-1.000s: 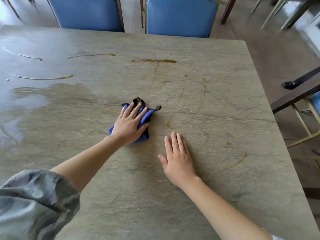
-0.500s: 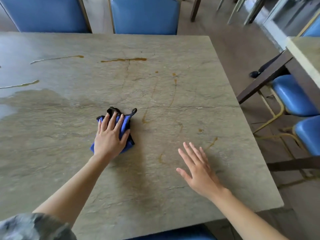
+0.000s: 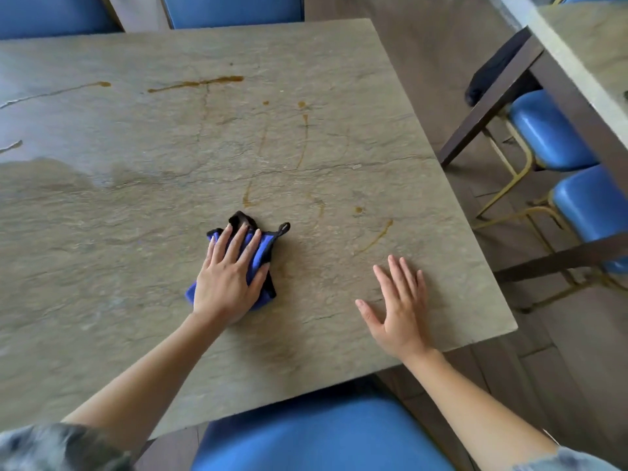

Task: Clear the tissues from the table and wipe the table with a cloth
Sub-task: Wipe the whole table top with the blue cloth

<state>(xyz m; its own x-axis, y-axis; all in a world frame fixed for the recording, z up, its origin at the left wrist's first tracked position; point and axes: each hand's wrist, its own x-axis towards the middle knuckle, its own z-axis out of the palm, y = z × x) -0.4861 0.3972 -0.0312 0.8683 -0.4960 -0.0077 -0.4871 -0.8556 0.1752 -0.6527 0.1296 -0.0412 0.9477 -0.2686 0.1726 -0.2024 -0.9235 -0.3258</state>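
Observation:
A blue cloth with black trim (image 3: 263, 251) lies on the grey stone table (image 3: 136, 205), near its middle. My left hand (image 3: 229, 277) presses flat on the cloth, fingers straight and spread. My right hand (image 3: 397, 307) lies flat on the bare tabletop near the front right corner, apart from the cloth. Brown streaks and drops (image 3: 197, 83) mark the table beyond and to the right of the cloth. A damp darker patch (image 3: 51, 171) spreads at the left. No tissues are in view.
Blue chairs stand behind the table (image 3: 234, 10), one at the near edge (image 3: 316, 433) and two at the right (image 3: 550, 130). A second table (image 3: 584, 52) fills the upper right corner. Bare floor runs between the two tables.
My left hand has slid the cloth toward me and to the right across the table. My right hand has moved right, toward the front right corner. The view has shifted right.

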